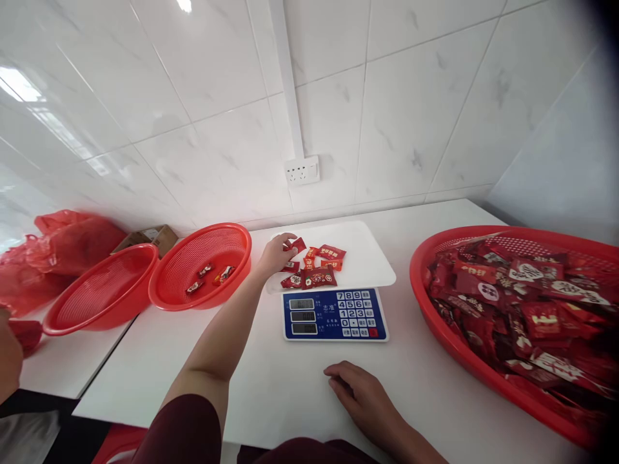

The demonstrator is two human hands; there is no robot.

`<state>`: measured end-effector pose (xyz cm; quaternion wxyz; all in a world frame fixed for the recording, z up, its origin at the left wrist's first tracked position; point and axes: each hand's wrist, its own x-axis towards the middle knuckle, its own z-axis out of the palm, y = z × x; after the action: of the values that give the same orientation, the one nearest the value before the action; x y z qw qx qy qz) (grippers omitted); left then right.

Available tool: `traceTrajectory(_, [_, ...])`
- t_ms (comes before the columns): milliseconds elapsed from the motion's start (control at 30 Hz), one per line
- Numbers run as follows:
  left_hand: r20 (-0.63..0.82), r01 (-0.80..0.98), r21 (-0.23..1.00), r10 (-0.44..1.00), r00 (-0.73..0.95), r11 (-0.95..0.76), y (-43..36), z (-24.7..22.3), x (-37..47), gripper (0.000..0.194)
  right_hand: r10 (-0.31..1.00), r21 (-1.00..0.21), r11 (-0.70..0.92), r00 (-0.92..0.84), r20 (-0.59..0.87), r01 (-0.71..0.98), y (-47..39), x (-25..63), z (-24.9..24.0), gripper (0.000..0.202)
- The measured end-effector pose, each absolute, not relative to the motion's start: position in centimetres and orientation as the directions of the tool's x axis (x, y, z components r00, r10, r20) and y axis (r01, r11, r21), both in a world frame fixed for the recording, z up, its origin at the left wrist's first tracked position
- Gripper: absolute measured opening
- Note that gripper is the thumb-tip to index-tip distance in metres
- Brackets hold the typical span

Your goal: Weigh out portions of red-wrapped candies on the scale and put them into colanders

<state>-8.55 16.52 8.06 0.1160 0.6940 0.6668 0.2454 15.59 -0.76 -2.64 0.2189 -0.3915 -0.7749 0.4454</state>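
My left hand point(276, 256) reaches over the white scale pan point(370, 254), its fingers closed on a small red snack packet point(298, 245). Several red and orange wrapped snacks lie on the pan beside it, with a larger dark red packet point(319, 277) at the front. Below the pan is the blue keypad panel of the weighing scale point(335, 314), its small displays hard to read. My right hand point(360, 393) rests on the table in front of the scale, fingers loosely curled and slightly apart, with nothing in them.
At the right stands a large red basket point(420, 283) heaped with wrapped snacks. A red basket point(162, 283) to the left holds several packets; another red basket point(145, 283) overlaps it. Red plastic bags point(72, 238) and a cardboard box point(164, 237) sit behind. Part of another person point(8, 354) shows at far left.
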Motion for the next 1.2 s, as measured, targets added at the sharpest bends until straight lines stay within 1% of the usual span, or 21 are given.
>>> traceTrajectory(67, [0.179, 0.871, 0.484, 0.984, -0.003, -0.085, 16.4, 8.2, -8.5, 0.031, 0.802, -0.863, 0.298, -0.597, -0.006, 0.409, -0.8, 15.6, -2.6, 0.026])
traceTrajectory(133, [0.191, 0.880, 0.463, 0.981, 0.015, -0.104, 16.3, 8.5, -7.9, 0.026, 0.807, -0.861, 0.296, -0.591, -0.007, 0.414, -0.8, 15.5, -2.7, 0.026])
traceTrajectory(233, [0.210, 0.892, 0.421, 0.974, 0.082, -0.166, 16.2, 9.1, -5.8, 0.021, 0.812, -0.855, 0.292, -0.584, -0.016, 0.429, -0.9, 15.5, -2.8, 0.026])
traceTrajectory(333, [0.174, 0.888, 0.390, 0.967, 0.187, -0.242, 16.2, 9.5, -3.1, 0.023, 0.815, -0.856, 0.289, -0.579, -0.013, 0.427, -0.9, 15.6, -2.9, 0.025])
traceTrajectory(433, [0.113, 0.885, 0.371, 0.959, 0.259, -0.282, 16.2, 9.6, -1.0, 0.025, 0.820, -0.864, 0.284, -0.572, -0.005, 0.416, -0.9, 15.6, -2.8, 0.025])
traceTrajectory(533, [0.076, 0.881, 0.365, 0.953, 0.294, -0.301, 16.2, 9.6, 0.0, 0.018, 0.825, -0.870, 0.280, -0.566, 0.002, 0.405, -0.9, 15.7, -2.6, 0.025])
traceTrajectory(633, [0.072, 0.870, 0.381, 0.948, 0.310, -0.313, 16.1, 9.5, 0.3, 0.011, 0.824, -0.870, 0.284, -0.566, 0.007, 0.403, -0.9, 15.7, -2.5, 0.025])
traceTrajectory(733, [0.083, 0.846, 0.434, 0.949, 0.305, -0.310, 16.0, 9.4, 0.2, 0.013, 0.823, -0.869, 0.289, -0.568, 0.011, 0.402, -0.9, 15.7, -2.5, 0.025])
traceTrajectory(833, [0.110, 0.802, 0.525, 0.957, 0.267, -0.284, 16.1, 9.3, -0.2, 0.013, 0.821, -0.870, 0.283, -0.571, 0.002, 0.404, -1.0, 15.7, -2.5, 0.025])
traceTrajectory(1033, [0.208, 0.636, 0.736, 0.972, 0.111, -0.230, 16.8, 9.3, -1.3, 0.016, 0.819, -0.869, 0.283, -0.574, -0.001, 0.406, -1.0, 15.8, -2.4, 0.026])
traceTrajectory(1200, [0.239, 0.489, 0.847, 0.971, 0.002, -0.209, 16.9, 9.9, -2.0, 0.011, 0.822, -0.860, 0.294, -0.570, 0.005, 0.416, -0.9, 15.6, -2.8, 0.026])
